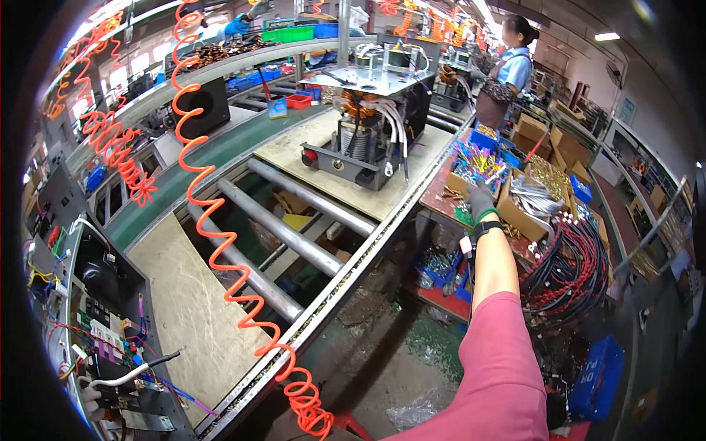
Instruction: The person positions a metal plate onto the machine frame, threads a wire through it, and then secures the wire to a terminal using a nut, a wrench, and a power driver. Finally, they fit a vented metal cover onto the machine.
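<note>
My right hand (482, 201), in a grey glove with a dark band at the wrist, reaches out over the red-topped parts bench. It is beside a cardboard box of grey cable pieces (531, 197) and just below a heap of purple, yellow and blue wires (482, 160). Its fingers are too small and partly hidden, so whether they grip anything does not show. Small brass-coloured parts (450, 193) lie to the left of the hand. My left hand is not visible.
A roller conveyor (283, 220) carries a board with a coil-and-heatsink assembly (360, 140). An opened wired chassis (110, 316) stands lower left. An orange coiled hose (220, 250) hangs in front. Black and red cables (573, 268) drape off the bench. A person (507, 73) stands farther along.
</note>
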`<state>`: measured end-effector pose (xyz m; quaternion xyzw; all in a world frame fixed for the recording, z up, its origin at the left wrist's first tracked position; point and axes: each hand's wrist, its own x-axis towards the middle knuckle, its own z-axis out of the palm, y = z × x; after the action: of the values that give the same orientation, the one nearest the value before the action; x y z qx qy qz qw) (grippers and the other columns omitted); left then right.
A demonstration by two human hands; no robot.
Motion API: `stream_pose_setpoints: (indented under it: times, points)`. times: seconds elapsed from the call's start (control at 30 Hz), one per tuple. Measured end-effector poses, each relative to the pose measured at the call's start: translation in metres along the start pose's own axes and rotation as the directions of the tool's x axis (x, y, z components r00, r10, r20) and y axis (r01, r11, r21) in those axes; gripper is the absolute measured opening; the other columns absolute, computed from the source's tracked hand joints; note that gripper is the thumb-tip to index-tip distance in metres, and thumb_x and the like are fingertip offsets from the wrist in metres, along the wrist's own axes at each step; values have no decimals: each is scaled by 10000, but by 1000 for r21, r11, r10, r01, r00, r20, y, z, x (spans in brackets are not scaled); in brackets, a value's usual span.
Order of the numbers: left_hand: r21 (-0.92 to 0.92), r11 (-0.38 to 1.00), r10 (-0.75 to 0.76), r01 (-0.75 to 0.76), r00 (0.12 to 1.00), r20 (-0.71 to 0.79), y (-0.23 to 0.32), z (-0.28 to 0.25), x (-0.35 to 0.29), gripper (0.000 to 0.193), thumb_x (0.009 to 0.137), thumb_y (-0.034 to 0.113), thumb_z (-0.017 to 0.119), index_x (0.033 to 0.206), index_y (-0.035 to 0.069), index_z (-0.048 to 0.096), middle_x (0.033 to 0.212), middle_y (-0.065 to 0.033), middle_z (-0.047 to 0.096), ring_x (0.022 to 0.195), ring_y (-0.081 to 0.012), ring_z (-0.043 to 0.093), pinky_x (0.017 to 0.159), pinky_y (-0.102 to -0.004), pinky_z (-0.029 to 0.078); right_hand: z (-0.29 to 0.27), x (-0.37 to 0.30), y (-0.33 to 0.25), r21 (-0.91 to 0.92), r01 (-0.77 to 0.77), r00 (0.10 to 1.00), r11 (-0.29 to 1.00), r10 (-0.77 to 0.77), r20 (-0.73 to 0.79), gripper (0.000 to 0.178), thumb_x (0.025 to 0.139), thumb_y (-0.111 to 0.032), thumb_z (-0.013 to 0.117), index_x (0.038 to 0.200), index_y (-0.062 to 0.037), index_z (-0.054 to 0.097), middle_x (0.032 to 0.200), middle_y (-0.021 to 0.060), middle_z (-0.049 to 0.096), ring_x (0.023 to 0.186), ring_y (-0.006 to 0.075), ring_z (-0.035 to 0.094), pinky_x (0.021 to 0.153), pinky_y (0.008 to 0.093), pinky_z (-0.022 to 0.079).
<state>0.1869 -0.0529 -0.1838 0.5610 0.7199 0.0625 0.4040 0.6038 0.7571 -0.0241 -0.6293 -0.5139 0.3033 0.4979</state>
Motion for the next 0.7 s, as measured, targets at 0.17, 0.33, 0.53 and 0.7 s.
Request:
stream_pose_setpoints:
  times: [0.17,0.33,0.53,0.7]
  points:
    - [-214,961,-211,176,965,-157,3,4,-12,259,903,227,555,1056,33,633,984,-209,653,905,-351,623,805,-424,492,2,66,19,-224,206,977,953,-214,-15,212,872,-250,582,912,-49,635,688,97,589,496,200,505,452,369,382]
    - [-616,700,-529,363,842,-104,45,-37,-27,273,951,221,528,1079,10,646,970,-130,680,889,-187,615,800,-309,489,-29,19,-69,40,337,893,941,-306,-330,367,829,-312,636,952,27,703,938,141,704,833,244,620,792,328,461]
    - [-500,866,-253,-16,848,-465,102,-84,-47,246,925,250,613,995,25,684,925,-115,676,849,-183,643,769,-326,511,-33,-202,-202,-388,921,22,-18,-995,96,240,858,54,522,1030,-25,670,1018,134,650,960,302,619,851,376,500]
    - [-684,623,-32,-378,862,-506,171,-141,-68,233,942,201,592,1064,14,660,1140,-126,633,1172,-214,524,966,-362,423,5,-434,-209,559,-2,290,829,-534,794,177,787,37,597,949,-27,627,949,78,640,789,156,621,708,282,507]
